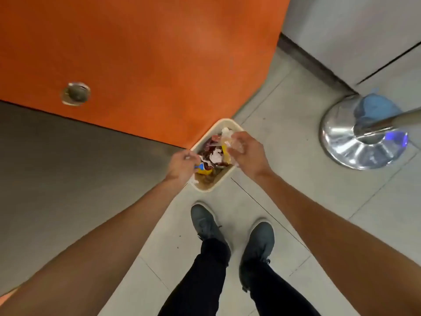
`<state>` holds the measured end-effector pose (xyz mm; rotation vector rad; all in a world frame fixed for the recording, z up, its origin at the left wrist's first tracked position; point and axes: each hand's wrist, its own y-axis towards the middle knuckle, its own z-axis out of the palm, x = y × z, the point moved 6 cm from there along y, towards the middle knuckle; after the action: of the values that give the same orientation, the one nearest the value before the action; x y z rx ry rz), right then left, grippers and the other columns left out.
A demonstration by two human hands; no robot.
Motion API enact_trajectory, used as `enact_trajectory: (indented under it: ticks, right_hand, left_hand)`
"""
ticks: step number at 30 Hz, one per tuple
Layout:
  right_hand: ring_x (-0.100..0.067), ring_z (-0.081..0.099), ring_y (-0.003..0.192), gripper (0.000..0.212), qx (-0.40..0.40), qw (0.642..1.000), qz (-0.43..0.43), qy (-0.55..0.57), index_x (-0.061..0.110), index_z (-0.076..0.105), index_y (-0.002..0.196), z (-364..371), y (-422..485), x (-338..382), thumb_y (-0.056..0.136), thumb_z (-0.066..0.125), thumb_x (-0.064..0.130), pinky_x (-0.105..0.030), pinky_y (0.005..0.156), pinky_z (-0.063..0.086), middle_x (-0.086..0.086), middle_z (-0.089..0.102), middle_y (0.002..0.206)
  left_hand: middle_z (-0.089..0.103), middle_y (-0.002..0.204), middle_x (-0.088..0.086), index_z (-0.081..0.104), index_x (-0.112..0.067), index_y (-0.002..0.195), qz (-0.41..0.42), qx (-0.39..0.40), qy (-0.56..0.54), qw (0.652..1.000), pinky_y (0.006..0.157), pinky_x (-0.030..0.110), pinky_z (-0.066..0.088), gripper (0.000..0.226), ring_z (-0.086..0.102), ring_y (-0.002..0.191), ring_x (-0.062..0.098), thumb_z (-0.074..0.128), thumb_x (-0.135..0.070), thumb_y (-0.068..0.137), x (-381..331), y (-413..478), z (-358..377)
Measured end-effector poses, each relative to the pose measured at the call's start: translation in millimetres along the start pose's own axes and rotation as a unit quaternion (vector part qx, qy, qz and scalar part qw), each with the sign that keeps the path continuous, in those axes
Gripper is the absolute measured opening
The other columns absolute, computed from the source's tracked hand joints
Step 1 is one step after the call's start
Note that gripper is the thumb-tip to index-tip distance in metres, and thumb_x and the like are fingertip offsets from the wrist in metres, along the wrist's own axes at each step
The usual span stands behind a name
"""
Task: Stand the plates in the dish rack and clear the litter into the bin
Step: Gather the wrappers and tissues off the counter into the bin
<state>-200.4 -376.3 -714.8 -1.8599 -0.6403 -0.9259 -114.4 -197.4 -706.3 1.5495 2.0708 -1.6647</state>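
Bin [224, 120]: cream, rectangular, open-topped. It stands on the tiled floor [296, 137], and you are looking straight down into it.
Litter [213, 156]: crumpled paper and wrappers, white, dark red and brown, lie heaped inside the bin.
Yellow packet [204, 171]: in the bin's near-left part, with a blue patch on it.
Right grip [247, 151]: over the bin's right rim, your fingers curled round a clear plastic wrapper [229, 142]. The wrapper hangs above the bin's open top.
Left grip [182, 161]: over the bin's left rim, just beside the yellow packet, fingers curled in. The view is too blurred to tell whether it pinches anything.
Orange surface [148, 53]: left of the bin and beyond it, its corner reaching over the bin's left rim.
Metal grommet [76, 93]: set in the orange surface, well left of the bin.
Steel post base [346, 144]: right of the bin, well apart, with a blue bag [376, 106] against its far side.
Shoes [205, 222]: your pair, on the near side of the bin, toes toward it.
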Motion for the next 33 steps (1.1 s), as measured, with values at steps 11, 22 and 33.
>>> enact_trajectory:
  ticks: [11, 22, 33]
  right_hand:
    - [-0.031, 0.032, 0.139, 0.063, 0.052, 0.961, -0.109, -0.247, 0.016, 0.038, 0.146, 56, 75, -58, 0.09, 0.065, 0.03, -0.034, 0.116, 0.023, -0.013, 0.036, 0.149]
    - [-0.03, 0.005, 0.149, 0.067, 0.032, 0.951, -0.122, -0.283, 0.021, 0.018, 0.155, 29, 18, -24, 0.099, 0.037, 0.053, -0.049, 0.12, 0.014, -0.011, 0.007, 0.162]
    - [-0.032, 0.003, 0.149, 0.057, 0.216, 0.842, -0.179, -0.46, 0.018, 0.023, 0.154, 103, 11, -53, 0.1, 0.041, 0.023, -0.053, 0.12, 0.009, -0.008, 0.011, 0.162]
  left_hand:
    - [0.061, 0.077, -0.007, 0.07, -0.018, 0.084, -0.007, -0.099, 0.015, 0.995, 0.066, 0.019, 0.036, 0.016, 0.051, 0.076, 0.012, 0.057, -0.01, 0.089, 75, 78, 46]
    - [0.064, 0.123, 0.006, 0.064, -0.006, 0.116, 0.058, -0.051, -0.036, 0.996, 0.099, 0.026, 0.044, 0.026, 0.058, 0.117, 0.021, 0.051, -0.001, 0.094, 60, 41, 26]
    - [0.054, 0.137, 0.0, 0.06, -0.015, 0.131, 0.34, -0.025, 0.196, 0.919, 0.106, 0.018, 0.034, 0.038, 0.048, 0.124, 0.009, 0.049, -0.007, 0.096, 26, 37, 43]
